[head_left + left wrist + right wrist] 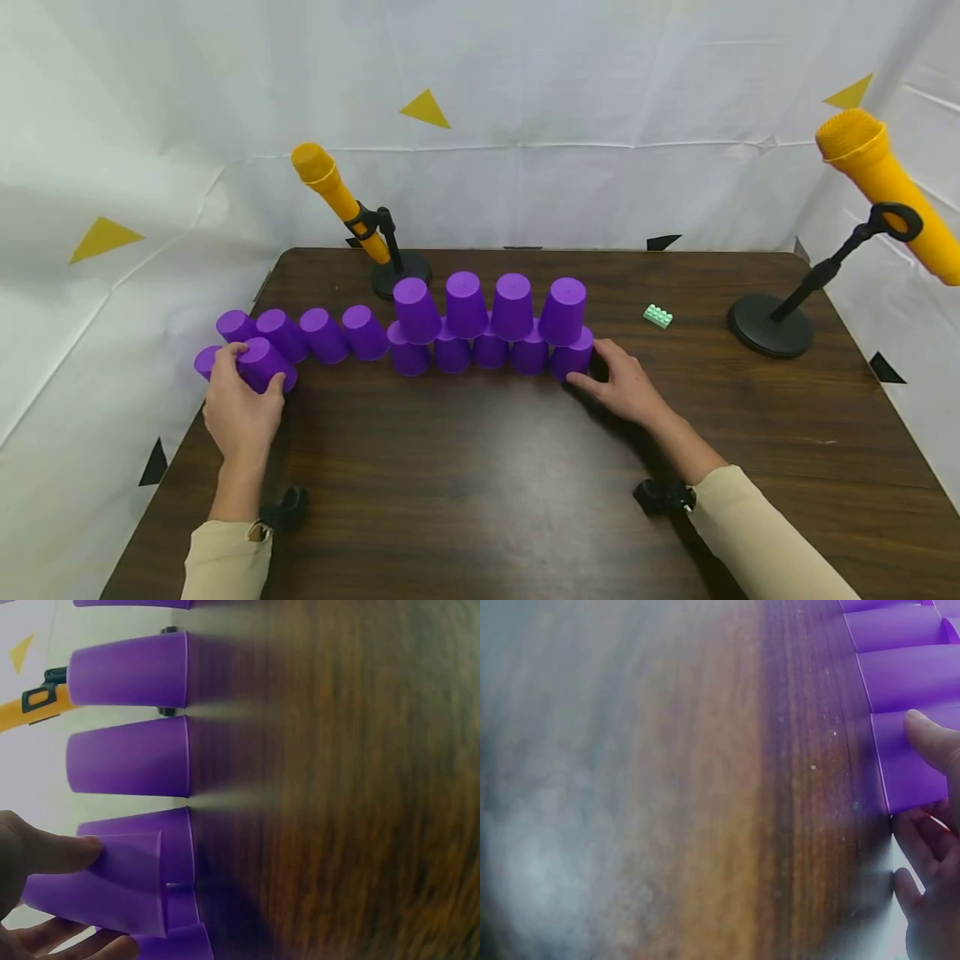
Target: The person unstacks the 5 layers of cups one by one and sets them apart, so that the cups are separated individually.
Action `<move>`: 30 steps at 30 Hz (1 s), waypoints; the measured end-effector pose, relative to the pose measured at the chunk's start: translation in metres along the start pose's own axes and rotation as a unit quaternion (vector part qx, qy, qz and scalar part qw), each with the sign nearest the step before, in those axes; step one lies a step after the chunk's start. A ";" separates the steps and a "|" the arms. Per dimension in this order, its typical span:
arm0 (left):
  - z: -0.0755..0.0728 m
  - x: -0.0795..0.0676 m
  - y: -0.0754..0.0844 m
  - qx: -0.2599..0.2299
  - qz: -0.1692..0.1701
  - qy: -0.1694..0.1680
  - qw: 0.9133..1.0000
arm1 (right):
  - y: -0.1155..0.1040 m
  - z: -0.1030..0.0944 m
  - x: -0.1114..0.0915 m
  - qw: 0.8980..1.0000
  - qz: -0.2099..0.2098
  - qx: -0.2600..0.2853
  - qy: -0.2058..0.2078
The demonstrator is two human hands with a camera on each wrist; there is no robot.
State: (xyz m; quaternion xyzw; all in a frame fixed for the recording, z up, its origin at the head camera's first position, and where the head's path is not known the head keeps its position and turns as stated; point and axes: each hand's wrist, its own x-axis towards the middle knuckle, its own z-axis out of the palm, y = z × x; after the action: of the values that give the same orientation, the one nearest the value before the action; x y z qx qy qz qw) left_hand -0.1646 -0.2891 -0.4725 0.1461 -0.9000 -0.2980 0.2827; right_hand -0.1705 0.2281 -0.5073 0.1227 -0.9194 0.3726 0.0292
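My left hand (242, 417) holds an upside-down purple plastic cup (266, 365) between thumb and fingers. In the left wrist view, this cup (112, 881) is tilted and overlaps other cups behind it. More upside-down purple cups (324, 336) stand in a line from the left toward the middle. There, a two-level row has upper cups (465, 305) straddling the lower ones (452, 350). At its right end, my right hand (628, 385) grips the last lower cup (573, 357), with the thumb on its front and fingers around its side, as the right wrist view shows.
A yellow microphone (330, 185) on a black stand (401, 271) is behind the cups. Another yellow microphone (892, 183) leans in its stand (771, 325) at the right. A mint-green toy brick (657, 316) lies on the brown wooden table (480, 500). White sheeting (570, 192) surrounds the back.
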 end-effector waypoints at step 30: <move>0.006 0.001 -0.009 0.036 -0.027 -0.027 0.999 | -0.001 0.000 -0.002 1.000 -0.011 0.004 0.014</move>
State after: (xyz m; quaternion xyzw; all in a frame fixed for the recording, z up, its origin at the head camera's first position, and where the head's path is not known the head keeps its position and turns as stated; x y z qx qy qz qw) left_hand -0.1684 -0.2940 -0.4813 0.1723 -0.9130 -0.2771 0.2449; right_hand -0.1688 0.2279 -0.5066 0.1273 -0.9159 0.3780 0.0455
